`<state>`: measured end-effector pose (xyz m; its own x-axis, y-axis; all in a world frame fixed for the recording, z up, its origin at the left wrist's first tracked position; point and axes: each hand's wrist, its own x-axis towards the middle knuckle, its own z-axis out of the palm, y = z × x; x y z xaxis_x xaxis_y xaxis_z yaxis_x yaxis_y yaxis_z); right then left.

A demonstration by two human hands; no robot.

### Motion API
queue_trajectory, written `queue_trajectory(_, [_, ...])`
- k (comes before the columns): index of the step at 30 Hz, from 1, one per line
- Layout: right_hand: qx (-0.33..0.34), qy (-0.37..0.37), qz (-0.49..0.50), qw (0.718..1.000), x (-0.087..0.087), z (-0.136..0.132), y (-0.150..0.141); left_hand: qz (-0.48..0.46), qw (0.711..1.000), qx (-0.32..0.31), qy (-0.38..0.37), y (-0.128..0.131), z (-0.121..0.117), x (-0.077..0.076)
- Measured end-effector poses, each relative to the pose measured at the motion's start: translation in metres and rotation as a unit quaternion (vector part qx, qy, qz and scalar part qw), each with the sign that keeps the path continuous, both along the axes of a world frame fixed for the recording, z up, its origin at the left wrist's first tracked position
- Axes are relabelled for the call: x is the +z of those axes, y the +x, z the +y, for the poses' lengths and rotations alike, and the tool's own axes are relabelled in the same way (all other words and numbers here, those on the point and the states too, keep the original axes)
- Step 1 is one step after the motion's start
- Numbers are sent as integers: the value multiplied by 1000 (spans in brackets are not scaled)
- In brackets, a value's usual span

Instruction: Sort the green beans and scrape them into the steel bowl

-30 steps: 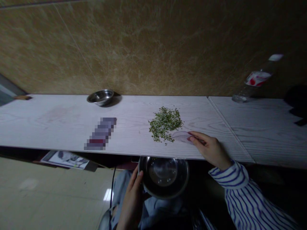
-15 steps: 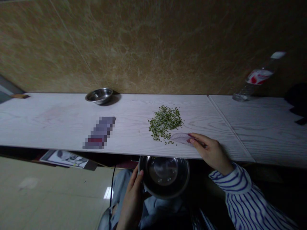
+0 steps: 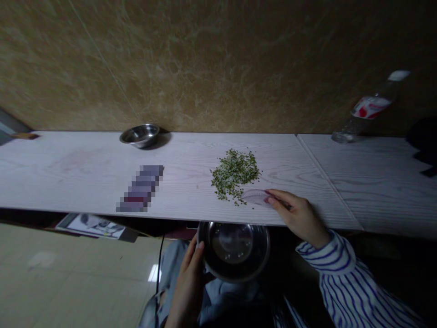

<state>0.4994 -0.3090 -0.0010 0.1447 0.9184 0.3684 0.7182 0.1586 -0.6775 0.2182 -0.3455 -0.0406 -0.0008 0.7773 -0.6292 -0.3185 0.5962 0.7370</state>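
Note:
A scattered pile of small green beans (image 3: 235,172) lies on the pale wood-grain table. My right hand (image 3: 295,212) pinches a clear plastic protractor (image 3: 255,197) by its right end. The protractor's left tip meets the lower edge of the pile, where several beans sit loose. My left hand (image 3: 191,269) is closed on the left rim of a metal bowl (image 3: 266,266), held under the table's front edge above my lap. Shine and shadow hide most of what is inside that bowl.
A smaller steel bowl (image 3: 139,135) stands at the back by the wall. Left of the pile lies a pixelated flat object (image 3: 141,187). A clear bottle (image 3: 367,109) with a red and white label stands at the back right. An open drawer (image 3: 95,226) juts out below.
The protractor and my right hand have shifted very slightly left. My left hand and the metal bowl stay in place.

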Motion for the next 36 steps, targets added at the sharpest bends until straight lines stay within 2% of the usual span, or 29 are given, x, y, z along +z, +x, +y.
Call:
queue_trajectory(16, [-9, -3, -9, 1000, -2, 4, 0, 0, 1000, 7, 2, 0, 0, 4])
queue_trajectory(24, [-2, 1, -7, 1000, 2, 4, -5, -7, 1000, 7, 5, -2, 0, -5])
queue_trajectory(36, [-3, 7, -22, 1000, 2, 13, -9, -3, 1000, 18, 5, -2, 1, 0])
